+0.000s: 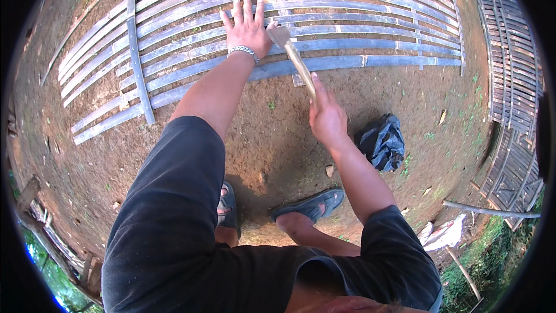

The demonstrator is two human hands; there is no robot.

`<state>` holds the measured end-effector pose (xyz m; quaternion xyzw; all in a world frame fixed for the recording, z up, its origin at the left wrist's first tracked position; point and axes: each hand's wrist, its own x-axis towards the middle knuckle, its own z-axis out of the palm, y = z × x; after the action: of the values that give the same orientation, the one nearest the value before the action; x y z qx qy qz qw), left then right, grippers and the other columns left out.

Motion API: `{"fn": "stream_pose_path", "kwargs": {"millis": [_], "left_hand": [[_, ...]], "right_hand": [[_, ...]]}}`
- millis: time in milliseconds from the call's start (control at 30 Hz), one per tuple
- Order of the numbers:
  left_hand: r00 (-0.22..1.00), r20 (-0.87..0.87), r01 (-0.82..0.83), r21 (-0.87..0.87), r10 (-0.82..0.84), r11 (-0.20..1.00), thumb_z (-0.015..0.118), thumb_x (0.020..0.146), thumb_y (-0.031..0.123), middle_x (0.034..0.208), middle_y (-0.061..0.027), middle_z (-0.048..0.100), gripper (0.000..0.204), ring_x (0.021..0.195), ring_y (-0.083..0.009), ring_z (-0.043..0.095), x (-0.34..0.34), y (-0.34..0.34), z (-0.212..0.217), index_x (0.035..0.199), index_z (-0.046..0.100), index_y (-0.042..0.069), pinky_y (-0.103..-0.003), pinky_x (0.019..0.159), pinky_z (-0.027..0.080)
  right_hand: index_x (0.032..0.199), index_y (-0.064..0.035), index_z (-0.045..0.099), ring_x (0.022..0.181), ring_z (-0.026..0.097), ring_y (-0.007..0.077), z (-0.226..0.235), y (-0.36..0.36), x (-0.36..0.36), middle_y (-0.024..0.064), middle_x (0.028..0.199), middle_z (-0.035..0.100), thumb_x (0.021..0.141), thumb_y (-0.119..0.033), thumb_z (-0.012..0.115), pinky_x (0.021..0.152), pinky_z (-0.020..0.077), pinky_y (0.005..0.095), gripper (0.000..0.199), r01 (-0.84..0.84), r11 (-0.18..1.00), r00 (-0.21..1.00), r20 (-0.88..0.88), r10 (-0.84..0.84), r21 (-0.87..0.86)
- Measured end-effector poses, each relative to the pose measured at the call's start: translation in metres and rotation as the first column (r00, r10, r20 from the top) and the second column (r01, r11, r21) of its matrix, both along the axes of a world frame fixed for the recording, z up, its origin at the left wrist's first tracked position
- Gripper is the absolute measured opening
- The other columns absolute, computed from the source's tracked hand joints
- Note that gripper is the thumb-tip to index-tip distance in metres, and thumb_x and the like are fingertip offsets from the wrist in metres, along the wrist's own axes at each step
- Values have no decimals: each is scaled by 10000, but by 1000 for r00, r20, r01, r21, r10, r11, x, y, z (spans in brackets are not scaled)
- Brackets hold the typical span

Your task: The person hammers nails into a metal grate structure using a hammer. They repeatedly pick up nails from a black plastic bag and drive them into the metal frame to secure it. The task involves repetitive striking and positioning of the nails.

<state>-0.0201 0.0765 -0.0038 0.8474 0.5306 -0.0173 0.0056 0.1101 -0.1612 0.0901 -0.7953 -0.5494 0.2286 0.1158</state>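
My left hand [248, 30], with a bracelet [244, 52] at its wrist, lies with fingers spread on the bamboo slats [330, 45] of a flat lattice on the ground. My right hand [328, 117] is wrapped round the lower end of a wooden handle. This belongs to a hatchet [299, 68], whose dark wedge-shaped head points away from me. The head is over the slats, just right of my left hand's thumb. Whether it touches a slat I cannot tell. A long crosspiece [133, 40] lies across the slats at the left.
A crumpled black plastic bag [383, 142] lies on the bare soil right of my right forearm. Another bamboo panel [512, 52] stands along the far right, with a pole [489, 211] below it. My sandals [313, 206] are on the soil near the lattice. A thin bamboo strip [69, 40] lies far left.
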Motion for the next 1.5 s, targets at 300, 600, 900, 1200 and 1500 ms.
{"fn": "stream_pose_path", "kwargs": {"millis": [300,600,900,1200,1500], "left_hand": [[998,58,-17,-26,19,999,329,1059,569,1711,-164,161,719,1584,-359,124,1,-2,5,1644,228,164,-637,1249,77],[997,82,7,33,-10,999,303,1063,579,1711,-157,174,718,1588,-341,122,-1,-1,-11,1647,220,168,-625,1254,63],[941,289,154,96,-175,983,555,1009,452,1613,-163,354,619,1513,-352,281,-13,-13,4,1520,429,125,-600,1235,149],[853,162,514,-100,-495,852,712,906,459,1207,-93,606,507,1174,-286,538,-84,-61,39,1260,628,107,-442,1018,416],[887,76,460,-223,-456,859,733,879,425,1148,-102,637,461,1170,-281,589,-81,-64,50,1198,659,100,-436,1021,433]], "right_hand": [[1233,-25,561,650,675,203,-42,72,32,137,938,697,984,-162,667,596,543,366,303,668,744,616,-576,-538,19],[1164,-11,564,635,643,120,-50,52,32,80,922,673,986,-98,653,545,514,285,217,699,715,498,-703,-508,-21],[1527,-74,428,1187,581,452,-51,-158,7,282,1306,570,921,-98,646,988,480,509,645,414,900,908,-135,-398,133],[1553,-122,415,1207,510,421,-24,-211,19,212,1297,506,849,-128,750,1026,409,517,780,188,981,977,96,-191,39],[1443,-117,515,1286,480,352,-45,-90,6,149,1367,521,887,-221,729,1090,336,541,605,-46,966,995,95,22,253]]}}
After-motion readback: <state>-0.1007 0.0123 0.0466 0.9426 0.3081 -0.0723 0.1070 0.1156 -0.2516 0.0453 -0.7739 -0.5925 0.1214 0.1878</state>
